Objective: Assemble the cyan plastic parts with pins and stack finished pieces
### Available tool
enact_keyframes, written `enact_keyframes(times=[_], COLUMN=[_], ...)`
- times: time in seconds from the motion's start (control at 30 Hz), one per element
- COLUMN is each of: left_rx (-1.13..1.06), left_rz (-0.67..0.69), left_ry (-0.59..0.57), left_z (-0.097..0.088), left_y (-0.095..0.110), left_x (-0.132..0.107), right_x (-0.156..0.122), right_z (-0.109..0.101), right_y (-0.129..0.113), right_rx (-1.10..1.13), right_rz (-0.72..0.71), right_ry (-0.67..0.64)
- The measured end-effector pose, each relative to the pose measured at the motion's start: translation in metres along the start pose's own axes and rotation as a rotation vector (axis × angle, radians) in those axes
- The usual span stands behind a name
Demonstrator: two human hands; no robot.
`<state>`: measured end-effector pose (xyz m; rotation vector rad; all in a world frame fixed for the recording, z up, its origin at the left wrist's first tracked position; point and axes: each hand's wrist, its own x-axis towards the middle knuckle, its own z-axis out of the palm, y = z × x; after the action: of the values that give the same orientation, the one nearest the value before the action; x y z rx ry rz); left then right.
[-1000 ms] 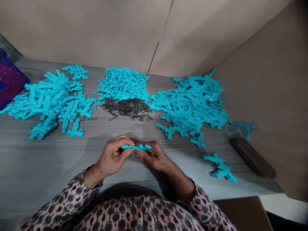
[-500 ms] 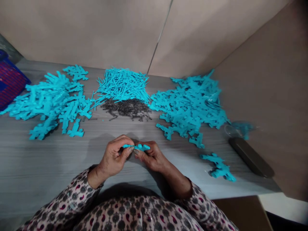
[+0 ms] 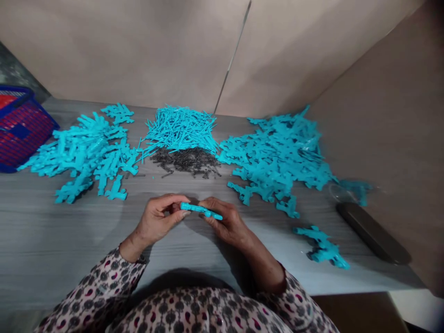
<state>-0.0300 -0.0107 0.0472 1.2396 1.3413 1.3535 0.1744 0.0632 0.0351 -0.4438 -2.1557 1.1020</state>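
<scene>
Both my hands meet over the grey table (image 3: 52, 240) near its front edge. My left hand (image 3: 157, 221) pinches the left end of a small turquoise plastic part (image 3: 200, 210). My right hand (image 3: 225, 221) is closed on the part's right end, so the piece lies level between my fingers. Behind the hands lie a heap of thin turquoise sticks (image 3: 180, 126) and a patch of small dark pins (image 3: 187, 161).
A pile of turquoise flat parts (image 3: 90, 150) spreads at the left and a bigger pile (image 3: 277, 155) at the right. A small cluster (image 3: 322, 247) lies near the right front. A dark oblong case (image 3: 373, 232) sits at the right edge. A blue-and-red basket (image 3: 19, 127) stands far left.
The part between my fingers has tilted slightly, its right end lower. My view has shifted, so the basket shows more at the left. Both hands stay closed on the part.
</scene>
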Motion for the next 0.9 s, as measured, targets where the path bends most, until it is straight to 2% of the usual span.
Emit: enact_keyframes(times=[0.13,0.4,0.57,0.7,0.9], left_rx=[-0.004,-0.131,-0.131,-0.119,-0.134], left_rz=[0.005,-0.105,-0.128,-0.122,-0.124], left_ry=[-0.029,-0.113,-0.144,-0.121,-0.118], left_z=[0.001,0.006,0.008,0.011,0.012], left_y=[-0.002,0.000,0.005,0.009,0.002], left_x=[-0.002,-0.004,-0.004,-0.005,-0.006], right_x=[0.000,0.000,0.002,0.001,-0.001], right_z=[0.004,0.007,0.008,0.010,0.010], right_y=[-0.002,-0.009,-0.010,-0.011,-0.012], right_rx=[0.094,0.231,0.236,0.218,0.151], right_rz=[0.047,0.149,0.129,0.120,0.073], right_ry=[-0.011,0.015,0.015,0.039,0.035])
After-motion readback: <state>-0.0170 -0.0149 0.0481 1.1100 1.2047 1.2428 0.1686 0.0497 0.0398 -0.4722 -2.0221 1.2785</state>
